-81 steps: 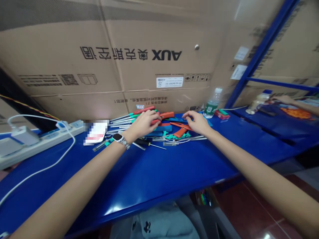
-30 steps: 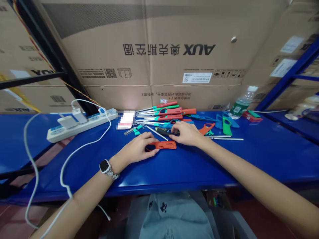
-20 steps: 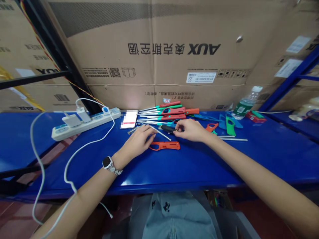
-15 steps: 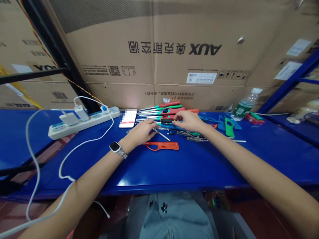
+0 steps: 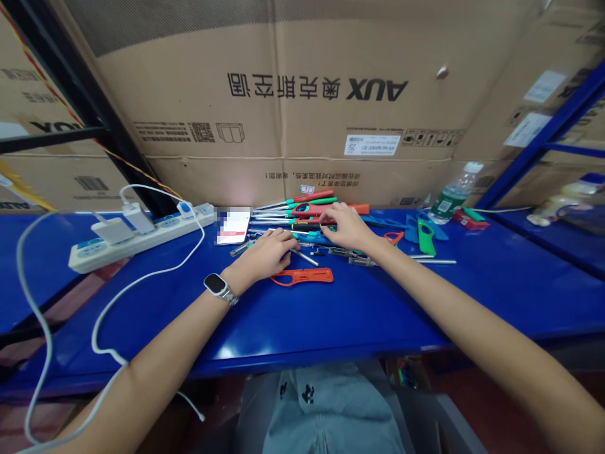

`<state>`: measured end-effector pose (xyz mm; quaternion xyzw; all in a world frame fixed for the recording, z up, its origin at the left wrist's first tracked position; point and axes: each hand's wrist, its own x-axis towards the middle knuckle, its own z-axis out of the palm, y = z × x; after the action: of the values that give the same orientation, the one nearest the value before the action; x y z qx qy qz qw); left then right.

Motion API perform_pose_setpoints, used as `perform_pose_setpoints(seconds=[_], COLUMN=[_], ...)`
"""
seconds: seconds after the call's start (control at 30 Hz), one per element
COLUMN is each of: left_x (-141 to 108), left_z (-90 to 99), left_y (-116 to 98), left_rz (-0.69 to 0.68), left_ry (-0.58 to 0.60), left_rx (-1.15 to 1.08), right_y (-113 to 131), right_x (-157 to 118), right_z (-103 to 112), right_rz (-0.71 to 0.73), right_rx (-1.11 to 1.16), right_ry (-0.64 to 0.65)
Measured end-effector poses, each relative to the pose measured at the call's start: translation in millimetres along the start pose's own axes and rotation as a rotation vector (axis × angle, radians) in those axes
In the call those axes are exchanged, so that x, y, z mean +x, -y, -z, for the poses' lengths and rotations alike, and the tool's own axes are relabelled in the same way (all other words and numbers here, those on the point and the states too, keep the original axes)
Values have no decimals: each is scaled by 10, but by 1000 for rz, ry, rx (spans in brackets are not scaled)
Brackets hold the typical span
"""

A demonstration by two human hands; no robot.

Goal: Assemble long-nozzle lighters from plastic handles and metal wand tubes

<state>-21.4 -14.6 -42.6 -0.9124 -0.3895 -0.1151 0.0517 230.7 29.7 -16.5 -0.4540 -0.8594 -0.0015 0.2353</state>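
Note:
My left hand [image 5: 268, 257] rests low over the table, fingers bent down and closed around a thin metal tube [image 5: 306, 257] that sticks out to the right. Just in front of it lies an orange lighter handle shell [image 5: 307, 275] with a loop at its left end. My right hand [image 5: 347, 226] is curled at the pile, thumb and forefinger at the right end of a black-handled screwdriver [image 5: 308, 227]. Behind it are several long-nosed lighters, among them a red one [image 5: 307, 210] and a green one [image 5: 326, 201]. Clear-handled metal tools [image 5: 362, 260] lie to the right.
A phone [image 5: 234, 226] lies left of the pile, beside a white power strip [image 5: 142, 236] with plugs and loose cable. Rightward are a green handle shell [image 5: 426, 237], blue shells [image 5: 412, 228], a water bottle [image 5: 456, 194] and a red box [image 5: 470, 219]. A cardboard carton [image 5: 302, 113] stands behind.
The view has shifted slightly, so everything sits further left. My right fingers have changed their hold, and the screwdriver's black handle now points left with its yellow band away from them.

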Motion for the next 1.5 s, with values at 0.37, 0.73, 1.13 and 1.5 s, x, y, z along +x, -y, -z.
perform_pose_setpoints(seconds=[0.37,0.73,1.13,1.5], left_x=[11,-370,-416,-88], left_z=[14,225,215,370], left_y=[24,393,442,-178], left_rz=[-2,311,334,312], left_ry=[-123,-508,-518,-761], left_rx=[-125,-339,-362,-312], right_y=[3,602,464,526], right_x=[-527,-75,61,81], right_z=[170,-90,231,679], right_rz=[-2,88,-156,-137], right_rx=[-15,-53,517,782], right_ry=[187,276,224,-95])
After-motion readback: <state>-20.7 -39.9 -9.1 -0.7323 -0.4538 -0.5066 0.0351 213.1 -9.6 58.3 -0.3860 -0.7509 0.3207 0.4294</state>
